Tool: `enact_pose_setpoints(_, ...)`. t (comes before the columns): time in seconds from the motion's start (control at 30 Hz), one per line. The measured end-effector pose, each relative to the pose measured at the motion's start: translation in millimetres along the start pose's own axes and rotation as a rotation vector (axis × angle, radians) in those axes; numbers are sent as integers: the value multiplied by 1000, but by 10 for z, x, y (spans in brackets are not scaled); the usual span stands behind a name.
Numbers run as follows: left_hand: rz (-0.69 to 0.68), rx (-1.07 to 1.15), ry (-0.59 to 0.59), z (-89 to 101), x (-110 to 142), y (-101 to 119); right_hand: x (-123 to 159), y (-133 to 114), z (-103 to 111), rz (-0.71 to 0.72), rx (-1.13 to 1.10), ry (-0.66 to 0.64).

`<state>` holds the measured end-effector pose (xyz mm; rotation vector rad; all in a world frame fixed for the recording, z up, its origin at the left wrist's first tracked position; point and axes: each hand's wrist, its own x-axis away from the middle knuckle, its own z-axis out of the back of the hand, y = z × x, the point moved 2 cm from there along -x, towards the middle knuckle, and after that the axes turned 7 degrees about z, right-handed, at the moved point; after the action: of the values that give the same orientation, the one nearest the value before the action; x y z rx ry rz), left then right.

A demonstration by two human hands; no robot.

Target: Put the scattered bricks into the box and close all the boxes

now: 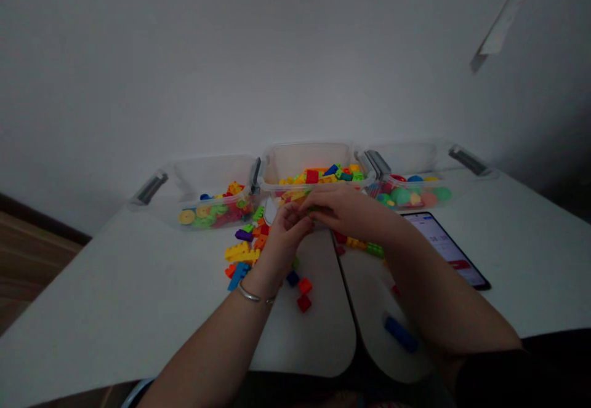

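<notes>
Both hands meet in front of the middle clear plastic bin (pixel 318 145). My left hand (pixel 287 228) has its fingers curled inward, with thumb and fingertips together. Reaching across from the right, my right hand (pixel 339 207) has bent fingers lying over the left fingertips. Whatever is between the fingers is hidden or too small to make out. Beside my left wrist lie loose building blocks, among them a yellow block (pixel 242 255), a purple block (pixel 244 235) and a light blue block (pixel 238 276). Two red blocks (pixel 303 303) and a dark blue block (pixel 292 278) lie below the hands.
A left bin (pixel 215 160) holds colourful pieces; a right bin (pixel 410 148) holds round ones. A phone (pixel 446 248) lies beside my right forearm. A long blue block (pixel 401 334) is near the front edge. A dark gap (pixel 347 294) splits the white tabletop (pixel 152 297).
</notes>
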<state>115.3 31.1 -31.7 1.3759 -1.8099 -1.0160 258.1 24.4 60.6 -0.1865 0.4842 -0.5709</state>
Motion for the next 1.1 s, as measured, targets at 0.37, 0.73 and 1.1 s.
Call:
enact_pose_setpoints(0.37, 5, 205, 8, -33, 27, 62, 19, 35, 14, -89, -67, 73)
enact_pose_setpoints(0.73, 29, 208, 49, -13, 14, 43, 49, 114, 65, -144, -109, 389)
enact_pose_setpoints(1.1, 68, 109, 25, -13, 20, 12, 133, 438, 159, -225, 245, 528)
